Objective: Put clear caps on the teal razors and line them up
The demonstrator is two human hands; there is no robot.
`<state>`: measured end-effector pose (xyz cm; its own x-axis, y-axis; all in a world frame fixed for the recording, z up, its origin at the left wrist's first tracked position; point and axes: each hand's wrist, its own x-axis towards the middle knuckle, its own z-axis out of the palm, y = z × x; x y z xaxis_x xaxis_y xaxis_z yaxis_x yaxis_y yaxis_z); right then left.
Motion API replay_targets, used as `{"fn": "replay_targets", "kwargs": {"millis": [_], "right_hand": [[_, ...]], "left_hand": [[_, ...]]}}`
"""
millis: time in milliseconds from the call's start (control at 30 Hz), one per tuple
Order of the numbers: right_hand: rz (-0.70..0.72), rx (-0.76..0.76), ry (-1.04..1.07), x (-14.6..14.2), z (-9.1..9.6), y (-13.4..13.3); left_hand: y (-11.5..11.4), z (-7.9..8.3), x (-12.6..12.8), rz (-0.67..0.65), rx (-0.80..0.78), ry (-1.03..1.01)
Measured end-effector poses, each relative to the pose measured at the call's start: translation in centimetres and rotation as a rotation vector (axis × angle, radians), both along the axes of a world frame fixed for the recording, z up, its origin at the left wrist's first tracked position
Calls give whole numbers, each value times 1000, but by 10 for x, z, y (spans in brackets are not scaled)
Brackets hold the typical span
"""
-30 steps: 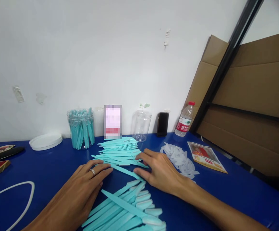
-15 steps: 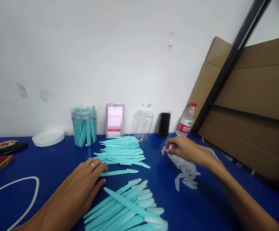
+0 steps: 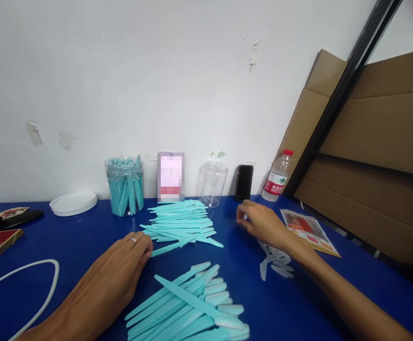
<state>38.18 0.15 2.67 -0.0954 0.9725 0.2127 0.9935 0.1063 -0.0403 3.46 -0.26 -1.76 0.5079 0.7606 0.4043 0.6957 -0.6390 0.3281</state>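
My left hand (image 3: pixel 121 265), with a ring on one finger, is closed on the thin handle end of a turquoise eyebrow razor (image 3: pixel 173 246). That razor's other end tilts up toward the back pile of turquoise razors (image 3: pixel 181 220). In front lies a second pile of razors (image 3: pixel 192 303), their heads pointing right. My right hand (image 3: pixel 263 222) hovers over the table in a pinch, and a small whitish piece, apparently a translucent blade cover (image 3: pixel 245 216), shows between its fingers. Under the wrist are several loose translucent blade covers (image 3: pixel 279 263), partly hidden by my forearm.
Along the wall stand a clear jar of turquoise razors (image 3: pixel 125 187), a blurred upright card (image 3: pixel 170 177), a clear jar (image 3: pixel 213 184), a black phone-like object (image 3: pixel 244 182) and a water bottle (image 3: pixel 277 177). A white lid (image 3: pixel 73 203) and cable (image 3: pixel 50 293) lie left, a printed packet (image 3: pixel 309 229) right.
My right hand has lifted off the translucent covers and moved slightly left, uncovering the printed packet. The razor at my left hand, flat before, now tilts with its far end raised.
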Motion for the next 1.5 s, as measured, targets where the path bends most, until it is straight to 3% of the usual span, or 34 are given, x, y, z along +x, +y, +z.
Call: {"fn": "replay_targets", "kwargs": {"millis": [100,200,333,567,933,1267,1500], "right_hand": [[96,53,439,-15,4,-4],[203,-153,977,-37,7,-14],[223,-263,1275,-65,6,-29],[205,-371,1350,-76,-4,-35],[206,-343,1494,-81,-2,-37],[296,-423,1543,-80,-9,-38],[267,-414,1641,-80,-6,-40]], "left_hand": [[-4,1,0,46,-122,-76],[-11,5,5,29,-209,-167],[-18,9,13,-14,-246,-219],[-24,6,13,-21,-228,-213],[-22,0,12,-31,-121,-198],[-24,-5,11,-48,-230,-149],[-27,-1,13,-59,-271,-170]]}}
